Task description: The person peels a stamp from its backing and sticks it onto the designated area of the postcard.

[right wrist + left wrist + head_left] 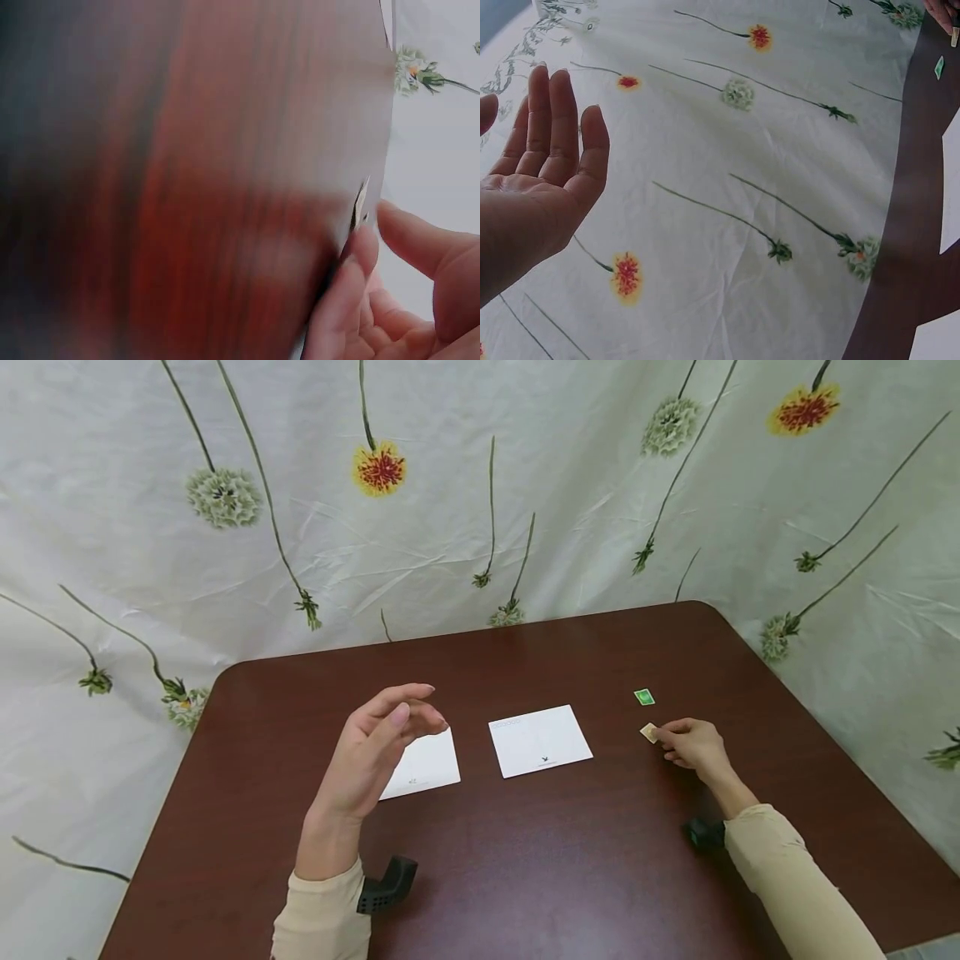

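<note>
Small yellow piece (648, 732) held at three o'clock

With the fully visible white card (540, 741) taken as the dial's centre, the yellow piece (much like a postage stamp in shape) is seen at three o'clock, above or against the dark brown table (480, 860). It is pinched narrowly by the right hand (697, 747), between thumb and fingertips; in the right wrist view it is shown almost edge-on. Whether the wood is touched by its far corner cannot be told. At twelve o'clock from the yellow piece, near but apart, a green piece (644, 697) is laid on the table.

At nine o'clock, the left hand (371, 752) is raised with nothing gripped, its fingers spread wide from the thumb and slightly bent. By it, part of a second white card (427, 766) is hidden from the head view. Along the top edge of the central card, a row of small boxes is printed. A beige sleeve is worn on each arm, at eight and four o'clock, and at twelve a flowered cloth (450, 527) is hung.
</note>
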The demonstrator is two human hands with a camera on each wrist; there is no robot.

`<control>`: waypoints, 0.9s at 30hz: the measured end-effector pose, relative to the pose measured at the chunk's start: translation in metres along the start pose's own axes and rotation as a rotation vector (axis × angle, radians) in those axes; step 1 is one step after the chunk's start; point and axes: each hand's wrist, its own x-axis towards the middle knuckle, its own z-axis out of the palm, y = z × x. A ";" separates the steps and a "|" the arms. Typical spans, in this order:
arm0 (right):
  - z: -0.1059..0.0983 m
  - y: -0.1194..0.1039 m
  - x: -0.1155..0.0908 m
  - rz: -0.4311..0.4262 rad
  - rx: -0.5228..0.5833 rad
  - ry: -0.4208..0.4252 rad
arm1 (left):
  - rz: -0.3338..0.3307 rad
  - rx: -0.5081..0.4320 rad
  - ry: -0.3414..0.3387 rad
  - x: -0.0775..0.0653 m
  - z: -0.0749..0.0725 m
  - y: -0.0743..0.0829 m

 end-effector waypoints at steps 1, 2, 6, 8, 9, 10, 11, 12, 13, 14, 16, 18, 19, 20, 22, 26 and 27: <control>0.001 0.000 0.001 -0.006 -0.054 0.022 | -0.001 -0.001 0.001 0.000 0.000 0.000; 0.002 -0.001 0.001 -0.009 -0.097 0.038 | -0.003 -0.002 0.002 0.000 0.000 0.000; 0.004 -0.004 0.001 -0.029 -0.215 0.074 | -0.017 0.004 0.022 0.000 0.000 -0.002; 0.005 -0.004 0.001 -0.045 -0.230 0.095 | -0.025 0.005 0.032 0.000 0.000 -0.002; 0.006 -0.004 0.001 -0.056 -0.230 0.106 | -0.031 0.007 0.037 -0.001 0.000 -0.002; 0.007 -0.003 0.001 -0.069 -0.228 0.118 | -0.035 0.006 0.039 -0.001 0.000 -0.002; 0.008 -0.003 0.001 -0.081 -0.223 0.131 | -0.039 0.005 0.040 -0.001 0.000 -0.002; 0.008 -0.003 0.001 -0.092 -0.215 0.142 | -0.042 0.004 0.038 -0.001 0.000 -0.003; 0.009 -0.003 0.001 -0.101 -0.198 0.149 | -0.045 0.004 0.037 -0.001 0.000 -0.003; 0.010 -0.003 0.002 -0.104 -0.180 0.151 | -0.048 0.004 0.036 0.000 0.000 -0.003; 0.010 -0.003 0.003 -0.100 -0.125 0.141 | -0.053 0.006 0.034 0.000 0.000 -0.003; 0.010 -0.003 0.003 -0.083 -0.057 0.119 | -0.058 0.009 0.036 0.000 0.000 -0.004; 0.010 -0.003 0.003 -0.070 -0.026 0.105 | -0.060 0.009 0.037 0.000 0.000 -0.004; 0.009 -0.003 0.003 -0.056 -0.003 0.090 | -0.062 0.010 0.038 0.000 0.000 -0.004; 0.007 -0.002 0.001 -0.032 0.034 0.063 | -0.068 0.011 0.040 0.000 0.000 -0.005; 0.002 0.000 -0.002 -0.003 0.078 0.031 | -0.079 0.019 0.039 0.001 -0.001 -0.006; 0.001 0.001 -0.003 -0.003 0.098 0.024 | -0.081 0.021 0.039 0.001 -0.001 -0.006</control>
